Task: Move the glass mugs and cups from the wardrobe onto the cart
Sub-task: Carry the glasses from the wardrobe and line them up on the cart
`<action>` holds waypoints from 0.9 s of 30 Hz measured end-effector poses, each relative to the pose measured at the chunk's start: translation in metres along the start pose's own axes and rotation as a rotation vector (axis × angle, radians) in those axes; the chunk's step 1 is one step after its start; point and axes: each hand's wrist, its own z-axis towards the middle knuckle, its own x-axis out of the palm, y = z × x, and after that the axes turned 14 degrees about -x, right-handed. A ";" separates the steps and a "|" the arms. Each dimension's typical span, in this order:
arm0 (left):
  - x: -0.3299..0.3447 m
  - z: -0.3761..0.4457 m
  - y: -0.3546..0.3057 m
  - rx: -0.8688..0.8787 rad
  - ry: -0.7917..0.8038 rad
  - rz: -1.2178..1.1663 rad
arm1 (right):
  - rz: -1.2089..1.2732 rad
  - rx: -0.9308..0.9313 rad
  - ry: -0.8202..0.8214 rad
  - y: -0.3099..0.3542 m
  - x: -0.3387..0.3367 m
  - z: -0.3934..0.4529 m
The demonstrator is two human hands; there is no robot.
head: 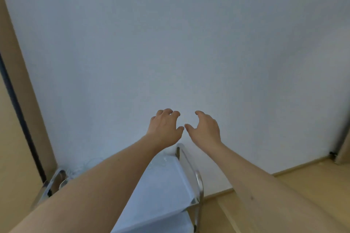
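Observation:
Both arms reach forward over the cart (162,191), a white-topped trolley with chrome rails low in the view. My left hand (164,128) and my right hand (205,128) hover side by side in front of the white wall, fingers loosely curved, holding nothing. Faint clear glassware (83,166) shows at the cart's far left end, partly hidden by my left forearm. A small glint of glass (164,157) sits near the cart's far edge below my left wrist. No wardrobe shelf is visible.
A large white wall (170,43) fills the view ahead. A tan wooden panel with a dark strip (17,100) runs down the left side. Wood floor (293,179) lies at the lower right, with a door frame (341,147) at the right edge.

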 end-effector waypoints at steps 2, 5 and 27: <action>0.009 0.010 -0.033 0.062 0.020 -0.008 | -0.019 0.040 -0.043 -0.023 -0.017 0.001; 0.029 0.029 -0.079 0.162 0.044 -0.021 | -0.062 0.108 -0.094 -0.064 -0.038 0.003; 0.196 0.173 -0.351 0.754 0.294 -0.303 | -0.458 0.670 -0.344 -0.295 -0.170 0.005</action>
